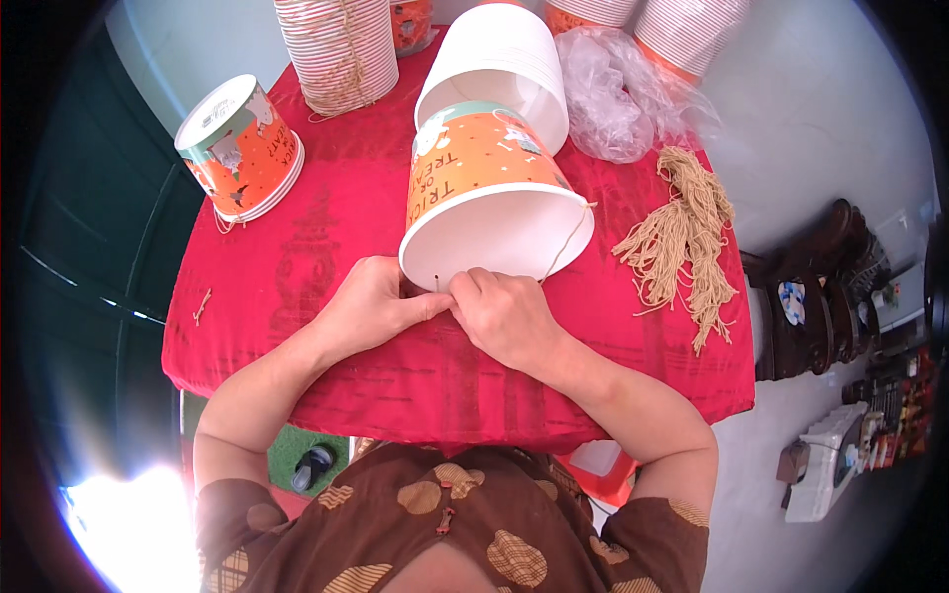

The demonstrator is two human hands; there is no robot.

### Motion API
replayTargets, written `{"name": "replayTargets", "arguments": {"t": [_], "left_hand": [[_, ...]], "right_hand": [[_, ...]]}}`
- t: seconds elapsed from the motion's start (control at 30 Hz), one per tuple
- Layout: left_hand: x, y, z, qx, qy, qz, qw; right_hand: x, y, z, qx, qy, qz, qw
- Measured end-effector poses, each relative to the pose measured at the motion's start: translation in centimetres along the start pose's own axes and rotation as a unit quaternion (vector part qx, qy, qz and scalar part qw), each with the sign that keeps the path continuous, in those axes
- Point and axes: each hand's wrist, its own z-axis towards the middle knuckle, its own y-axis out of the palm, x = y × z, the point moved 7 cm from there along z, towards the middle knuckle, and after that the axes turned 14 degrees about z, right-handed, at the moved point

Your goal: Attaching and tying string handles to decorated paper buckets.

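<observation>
A red tablecloth covers the middle of the frame. A stack of white tubs lies at upper centre; before it, at centre, an orange bucket tilts its mouth downward in the frame. At right lies a bundle of tan twine. The left hand grasps the bucket's lower rim; the adjoining right hand has clenched fingers, their contents hidden. A thin string runs from the right rim toward it.

The hands have some fingertips hidden, and the top edge crops the twine-tied stack.
</observation>
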Motion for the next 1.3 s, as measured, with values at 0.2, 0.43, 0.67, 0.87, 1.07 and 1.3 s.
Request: {"name": "replayTargets", "arguments": {"t": [0.2, 0.43, 0.67, 0.87, 1.07, 1.3], "left_hand": [[-1.0, 0.6, 0.4, 0.005, 0.045, -0.063, 0.997], [-1.8, 0.6, 0.2, -0.075, -0.067, -0.149, 0.984], [-1.4, 0.6, 0.2, -0.075, -0.067, -0.174, 0.980], [-1.0, 0.5, 0.0, -0.060, -0.065, -0.136, 0.987], [-0.9, 0.8, 0.0, -0.052, -0.023, -0.079, 0.995], [-0.4, 1.0, 0.0, -0.027, 0.016, -0.034, 0.999]], "right_hand": [[0.4, -0.1, 0.2, 0.013, 0.027, 0.060, 0.998], [1.5, -1.0, 0.0, 0.018, 0.052, 0.181, 0.982], [1.0, -1.6, 0.4, -0.002, 0.012, 0.261, 0.965], [1.2, -1.3, 0.2, -0.024, 0.055, 0.417, 0.907], [1.5, -1.3, 0.3, 0.006, 0.067, 0.556, 0.829], [2.7, -0.1, -0.2, -0.007, 0.240, 0.625, 0.743]]}}
